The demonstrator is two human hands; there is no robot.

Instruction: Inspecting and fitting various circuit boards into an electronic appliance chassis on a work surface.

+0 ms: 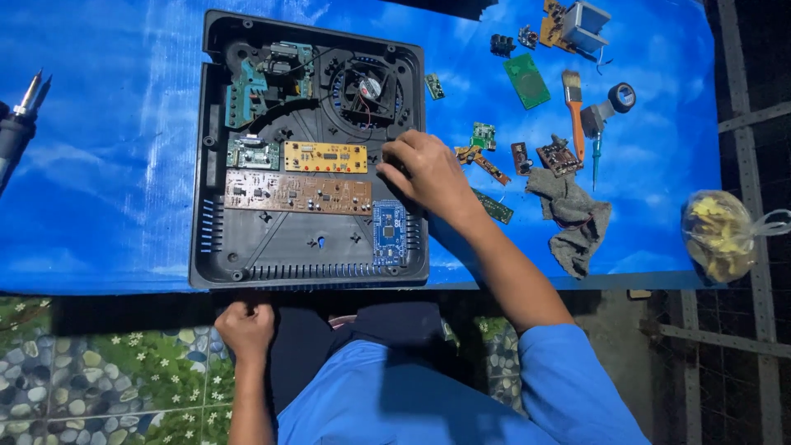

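Observation:
A black plastic appliance base (216,239) lies open on the blue table sheet. Inside it sit a cooling fan (367,89), a teal power board (255,91), a yellow board (325,156), a long brown board (297,193) and a small blue board (388,233). My right hand (428,173) rests on the base's right part, fingers curled next to the yellow board; I cannot tell if it holds anything. My left hand (245,328) is a closed fist below the table's front edge, near my lap.
Loose circuit boards (526,80), a brush with an orange handle (573,111), a tape roll (621,97), a screwdriver (596,156) and a grey rag (570,216) lie to the right. A plastic bag (721,235) sits at the far right. A soldering iron (18,124) lies at left.

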